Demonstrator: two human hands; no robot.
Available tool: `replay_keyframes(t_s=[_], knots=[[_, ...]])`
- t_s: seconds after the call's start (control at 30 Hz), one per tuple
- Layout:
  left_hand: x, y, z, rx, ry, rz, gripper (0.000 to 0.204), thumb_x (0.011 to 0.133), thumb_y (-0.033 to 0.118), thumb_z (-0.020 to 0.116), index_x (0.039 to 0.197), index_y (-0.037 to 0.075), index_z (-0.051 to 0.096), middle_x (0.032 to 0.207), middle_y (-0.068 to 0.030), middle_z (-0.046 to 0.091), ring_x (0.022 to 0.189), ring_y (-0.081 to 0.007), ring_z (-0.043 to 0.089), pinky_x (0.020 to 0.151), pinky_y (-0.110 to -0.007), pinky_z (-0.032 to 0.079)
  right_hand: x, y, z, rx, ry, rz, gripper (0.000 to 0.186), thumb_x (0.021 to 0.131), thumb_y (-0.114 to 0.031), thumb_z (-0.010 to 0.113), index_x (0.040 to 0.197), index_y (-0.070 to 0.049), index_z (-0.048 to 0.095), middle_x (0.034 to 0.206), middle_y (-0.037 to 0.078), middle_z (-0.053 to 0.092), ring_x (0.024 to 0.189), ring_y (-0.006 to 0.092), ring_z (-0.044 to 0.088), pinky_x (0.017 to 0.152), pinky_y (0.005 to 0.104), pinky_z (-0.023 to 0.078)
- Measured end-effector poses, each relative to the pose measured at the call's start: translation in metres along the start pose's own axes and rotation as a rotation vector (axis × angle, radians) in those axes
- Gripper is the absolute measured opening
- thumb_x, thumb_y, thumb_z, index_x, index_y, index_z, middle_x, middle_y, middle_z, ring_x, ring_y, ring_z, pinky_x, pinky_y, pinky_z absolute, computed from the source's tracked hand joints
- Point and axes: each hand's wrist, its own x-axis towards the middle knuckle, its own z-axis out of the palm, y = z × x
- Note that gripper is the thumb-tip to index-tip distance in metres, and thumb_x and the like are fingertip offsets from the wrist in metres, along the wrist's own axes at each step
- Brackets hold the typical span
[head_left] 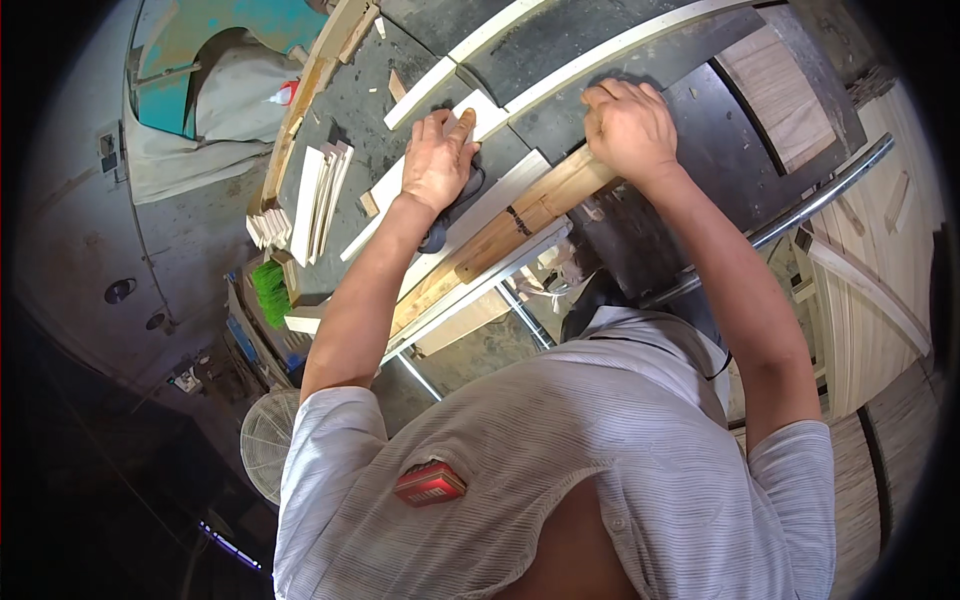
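Note:
A pale wooden strip [487,112] lies slantwise on the dark machine table [560,125]. My left hand [438,165] grips it from above, thumb and fingers bent over the wood, and covers its middle. To the right, my right hand [632,130] is curled into a loose fist over the table, by the far end of a brown wooden bar [520,220]. What its fingers close on, if anything, is hidden. Beyond both hands a long, thin pale strip [610,45] curves across the table. A shorter pale strip [425,92] lies left of it.
Several short pale slats [320,200] stand bunched on the table's left, beside a stack of small pieces [268,229]. A green brush [270,293] sits below them. A metal rail [825,192] runs along the right, near curved wooden boards [875,300]. A wire fan guard [268,445] is at lower left.

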Motion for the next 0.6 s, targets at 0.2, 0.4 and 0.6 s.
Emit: replay_keyframes(t_s=[0.2,0.4,0.6], knots=[[0.004,0.002,0.001,-0.018,0.011,-0.023,0.048,0.099,0.024,0.073,0.146,0.018,0.067,0.144,-0.0228,0.059,0.129,-0.0422,0.057,0.109,-0.050,0.051,0.001,0.003,-0.003,-0.014,-0.039,-0.007,0.013,0.088,-0.020,0.066,0.093,-0.010,0.074,0.096,0.009,0.072,0.101,0.0288,0.069,0.092,0.0440,0.049],[0.002,-0.003,0.011,-0.068,0.165,0.059,0.051,0.095,0.017,0.078,0.145,0.013,0.067,0.134,-0.0228,0.062,0.120,-0.0442,0.059,0.106,-0.049,0.051,0.007,0.001,-0.017,-0.067,-0.141,-0.047,0.016,0.086,-0.023,0.065,0.093,-0.011,0.074,0.098,0.009,0.072,0.102,0.0275,0.069,0.093,0.0444,0.049],[0.004,-0.003,0.006,-0.071,0.118,0.089,0.051,0.096,0.018,0.077,0.146,0.015,0.066,0.140,-0.0240,0.058,0.123,-0.0444,0.057,0.107,-0.051,0.050,-0.013,0.004,-0.035,0.174,0.083,0.005,0.015,0.088,-0.013,0.065,0.099,-0.008,0.074,0.101,0.011,0.072,0.105,0.0281,0.068,0.096,0.0429,0.050]])
